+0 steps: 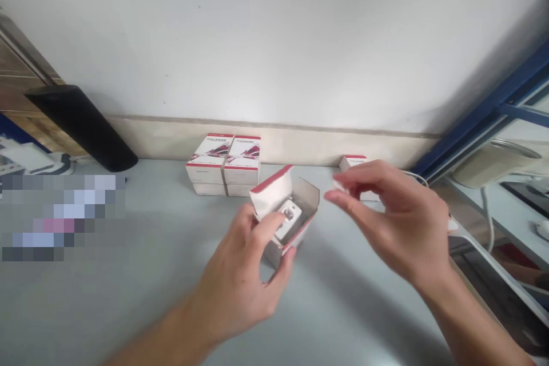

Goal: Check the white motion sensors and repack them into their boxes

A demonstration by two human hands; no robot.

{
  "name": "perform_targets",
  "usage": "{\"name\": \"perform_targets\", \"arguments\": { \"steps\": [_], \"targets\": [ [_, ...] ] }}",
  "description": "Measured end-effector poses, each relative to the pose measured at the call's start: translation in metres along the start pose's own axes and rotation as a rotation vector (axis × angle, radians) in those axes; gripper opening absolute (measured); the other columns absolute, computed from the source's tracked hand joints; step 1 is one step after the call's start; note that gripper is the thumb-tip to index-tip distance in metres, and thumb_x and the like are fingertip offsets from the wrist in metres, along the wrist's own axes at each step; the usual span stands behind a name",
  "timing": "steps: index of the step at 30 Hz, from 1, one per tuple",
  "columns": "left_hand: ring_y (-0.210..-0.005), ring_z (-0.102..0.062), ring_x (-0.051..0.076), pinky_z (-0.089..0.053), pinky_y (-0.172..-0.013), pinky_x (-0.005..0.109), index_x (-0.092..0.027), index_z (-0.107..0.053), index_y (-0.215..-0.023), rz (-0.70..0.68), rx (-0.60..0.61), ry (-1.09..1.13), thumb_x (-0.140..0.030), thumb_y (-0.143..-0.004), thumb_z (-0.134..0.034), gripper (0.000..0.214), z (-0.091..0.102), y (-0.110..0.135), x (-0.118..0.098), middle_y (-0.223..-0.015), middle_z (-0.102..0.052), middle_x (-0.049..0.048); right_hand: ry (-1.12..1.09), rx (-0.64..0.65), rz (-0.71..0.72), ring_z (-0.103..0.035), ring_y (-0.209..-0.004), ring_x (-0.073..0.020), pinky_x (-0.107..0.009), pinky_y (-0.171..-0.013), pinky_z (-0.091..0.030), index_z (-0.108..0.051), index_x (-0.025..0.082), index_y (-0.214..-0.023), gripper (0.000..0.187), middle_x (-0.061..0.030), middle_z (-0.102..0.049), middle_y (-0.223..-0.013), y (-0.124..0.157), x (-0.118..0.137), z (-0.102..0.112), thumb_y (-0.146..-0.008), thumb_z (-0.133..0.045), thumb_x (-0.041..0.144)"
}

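My left hand [246,266] grips a small white and red cardboard box [271,194] whose top flaps stand up. Inside the box lies a white device [292,218] with a dark round part, and one of my left fingers reaches over the rim to it. To the right of the box, my right hand [386,211] is raised with thumb and forefinger pinched together. Between those fingertips is a small whitish piece [338,186], too blurred to name. The lower part of the box is hidden by my left hand.
Two side-by-side stacks of closed white and red boxes [223,163] stand against the wall. Another such box [354,160] is partly behind my right hand. A black cylinder [81,126] leans at the back left. A white-edged dark panel [493,280] lies at the right.
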State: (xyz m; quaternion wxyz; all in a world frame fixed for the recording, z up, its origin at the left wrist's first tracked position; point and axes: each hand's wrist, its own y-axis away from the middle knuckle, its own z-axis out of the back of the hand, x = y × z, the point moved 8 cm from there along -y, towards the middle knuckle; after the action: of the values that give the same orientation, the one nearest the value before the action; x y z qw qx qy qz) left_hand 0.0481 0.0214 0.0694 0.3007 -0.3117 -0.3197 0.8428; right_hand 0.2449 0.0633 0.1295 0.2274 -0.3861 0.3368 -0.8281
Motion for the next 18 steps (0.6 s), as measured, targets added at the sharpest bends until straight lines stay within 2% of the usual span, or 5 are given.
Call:
{"name": "perform_targets", "arguments": {
  "steps": [3, 5, 10, 14, 18],
  "targets": [
    [-0.101, -0.061, 0.025, -0.059, -0.084, 0.039, -0.017, -0.043, -0.141, -0.021, 0.001, 0.015, -0.009, -0.088, -0.069, 0.059, 0.0, 0.001, -0.002, -0.109, -0.054, 0.0106, 0.084, 0.04, 0.214, -0.067, -0.078, -0.0138, -0.027, -0.069, -0.056, -0.075, 0.021, -0.104, 0.012, -0.003, -0.073, -0.094, 0.005, 0.036, -0.017, -0.093, -0.078, 0.017],
    [-0.103, -0.06, 0.025, -0.059, -0.086, 0.039, -0.018, -0.043, -0.142, -0.004, 0.007, 0.028, -0.009, -0.09, -0.068, 0.058, -0.001, 0.002, -0.001, -0.112, -0.055, 0.0111, 0.143, 0.033, 0.282, -0.066, -0.079, -0.014, -0.027, -0.067, -0.055, -0.075, 0.021, -0.104, 0.012, -0.0043, -0.071, -0.095, 0.01, 0.041, -0.027, -0.095, -0.073, 0.013],
    [-0.101, -0.06, 0.022, -0.058, -0.086, 0.036, -0.024, -0.042, -0.142, 0.014, 0.038, 0.074, -0.01, -0.091, -0.066, 0.058, -0.005, 0.004, 0.0, -0.119, -0.055, 0.0107, 0.185, 0.126, 0.23, -0.059, -0.076, -0.0139, -0.029, -0.063, -0.052, -0.077, 0.024, -0.103, 0.021, -0.0052, -0.062, -0.096, 0.015, 0.025, -0.036, -0.103, -0.058, 0.013],
    [-0.105, -0.059, 0.024, -0.057, -0.089, 0.038, -0.023, -0.041, -0.146, 0.034, 0.0, 0.122, -0.008, -0.089, -0.067, 0.065, -0.003, 0.003, 0.003, -0.117, -0.056, 0.0105, 0.215, 0.265, 0.245, -0.058, -0.088, -0.0212, -0.039, -0.075, -0.056, -0.075, 0.026, -0.12, 0.023, -0.0102, -0.061, -0.11, 0.022, 0.023, -0.035, -0.104, -0.058, 0.023],
    [-0.105, -0.057, 0.023, -0.056, -0.092, 0.038, -0.022, -0.039, -0.149, 0.057, -0.012, 0.159, -0.005, -0.087, -0.068, 0.07, -0.004, 0.003, 0.008, -0.115, -0.056, 0.0092, 0.265, 0.309, 0.277, -0.058, -0.091, -0.0236, -0.041, -0.077, -0.054, -0.066, 0.025, -0.135, 0.034, -0.0118, -0.061, -0.116, 0.03, 0.025, -0.037, -0.103, -0.059, 0.02]
  ]
}}
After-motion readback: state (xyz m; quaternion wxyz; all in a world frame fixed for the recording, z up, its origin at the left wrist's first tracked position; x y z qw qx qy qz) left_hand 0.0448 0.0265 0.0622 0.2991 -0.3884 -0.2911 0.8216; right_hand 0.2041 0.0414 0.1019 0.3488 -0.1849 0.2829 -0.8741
